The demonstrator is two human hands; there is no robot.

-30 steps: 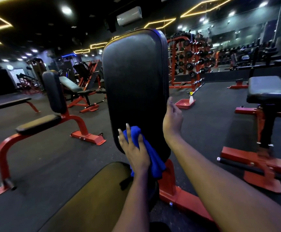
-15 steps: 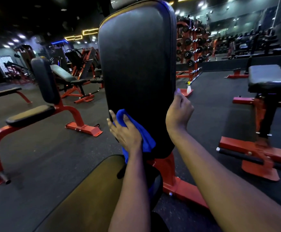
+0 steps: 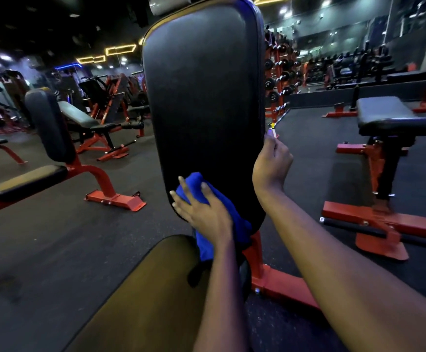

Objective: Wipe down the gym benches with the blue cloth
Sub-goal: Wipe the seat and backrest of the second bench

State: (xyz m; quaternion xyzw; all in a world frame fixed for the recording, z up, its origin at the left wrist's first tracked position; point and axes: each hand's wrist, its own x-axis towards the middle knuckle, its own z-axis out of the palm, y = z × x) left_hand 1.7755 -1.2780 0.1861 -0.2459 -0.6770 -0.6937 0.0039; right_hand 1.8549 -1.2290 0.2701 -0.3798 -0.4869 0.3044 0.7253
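An upright black backrest pad of a red-framed bench stands right in front of me, with its seat pad below. My left hand presses the blue cloth flat against the lower left part of the backrest, fingers spread and straight. The cloth hangs down past my wrist toward the seat. My right hand curls round the backrest's right edge at mid height, its fingers wrapped behind the pad.
A second red bench with a black seat and upright pad stands to the left. A flat-padded bench on a red frame is at the right. Dumbbell racks line the back. A small spray bottle shows behind my right hand. Dark rubber floor surrounds everything.
My left hand and the blue cloth have slid up the lower backrest. My right hand went from lying flat on the pad's edge to curling round it. The view has tilted down.
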